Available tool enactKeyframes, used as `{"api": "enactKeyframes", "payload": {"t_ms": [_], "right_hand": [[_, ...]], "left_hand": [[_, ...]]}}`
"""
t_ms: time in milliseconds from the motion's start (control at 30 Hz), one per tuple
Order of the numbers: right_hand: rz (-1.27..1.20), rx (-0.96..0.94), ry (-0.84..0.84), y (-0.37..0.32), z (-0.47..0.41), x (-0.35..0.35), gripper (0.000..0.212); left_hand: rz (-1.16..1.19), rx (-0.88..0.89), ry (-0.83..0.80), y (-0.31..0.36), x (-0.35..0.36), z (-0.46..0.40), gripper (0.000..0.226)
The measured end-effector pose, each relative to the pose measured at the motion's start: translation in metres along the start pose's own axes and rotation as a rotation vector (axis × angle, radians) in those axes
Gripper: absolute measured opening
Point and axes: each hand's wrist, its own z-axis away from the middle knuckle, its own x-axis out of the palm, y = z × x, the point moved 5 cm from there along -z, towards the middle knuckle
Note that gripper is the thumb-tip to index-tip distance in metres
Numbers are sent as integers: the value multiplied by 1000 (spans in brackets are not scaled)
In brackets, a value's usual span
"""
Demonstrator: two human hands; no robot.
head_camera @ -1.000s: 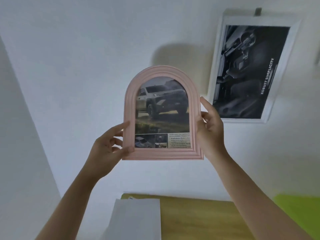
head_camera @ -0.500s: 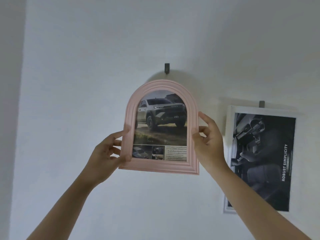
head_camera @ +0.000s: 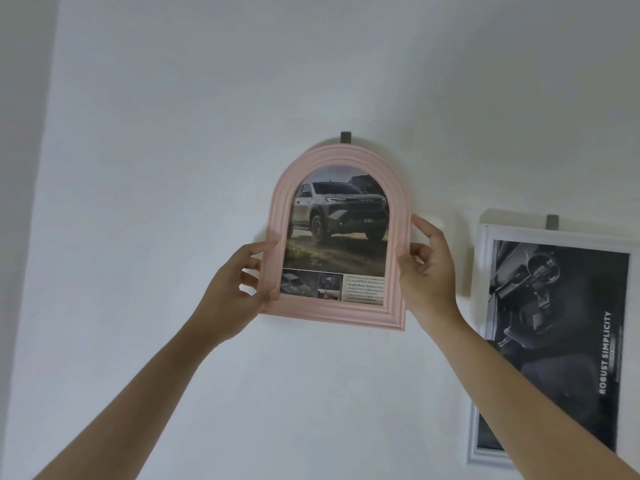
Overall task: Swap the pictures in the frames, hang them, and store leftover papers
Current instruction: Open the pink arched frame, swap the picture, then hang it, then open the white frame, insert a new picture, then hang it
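Note:
A pink arched frame point(head_camera: 394, 237) with a picture of a grey pickup truck is held up against the white wall. My left hand point(head_camera: 235, 289) grips its lower left edge, thumb on the front. My right hand point(head_camera: 427, 268) grips its right edge. The top of the arch sits just below a small dark wall hook point(head_camera: 345, 137), nearly touching it. A white rectangular frame point(head_camera: 483, 306) with a dark car-interior picture hangs to the right from a second hook point(head_camera: 552, 220).
The white wall point(head_camera: 173, 133) fills the view. A darker side wall point(head_camera: 17, 168) meets it at a corner on the far left. My right forearm crosses in front of the white frame's lower left part.
The view has tilted up, so the table and papers dropped out of sight. Both hands have raised the pink frame until its top reaches the hook.

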Motion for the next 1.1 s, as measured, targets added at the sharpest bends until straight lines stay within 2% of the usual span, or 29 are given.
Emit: {"api": "enactKeyframes", "payload": {"t_ms": [433, 567, 767, 900, 1100], "right_hand": [[138, -156, 3, -3, 10, 2, 43], [170, -107, -11, -1, 9, 3, 41], [206, 1, -59, -14, 15, -3, 57], [218, 58, -68, -21, 27, -19, 66], [257, 66, -11, -21, 67, -73, 61]], "left_hand": [[-211, 23, 125, -6, -6, 1, 62], [-252, 33, 127, 1, -6, 2, 55], [-294, 12, 97, 14, -3, 8, 55], [-339, -19, 166, 31, 2, 28, 56], [-284, 36, 119, 63, 53, 84, 52]]}}
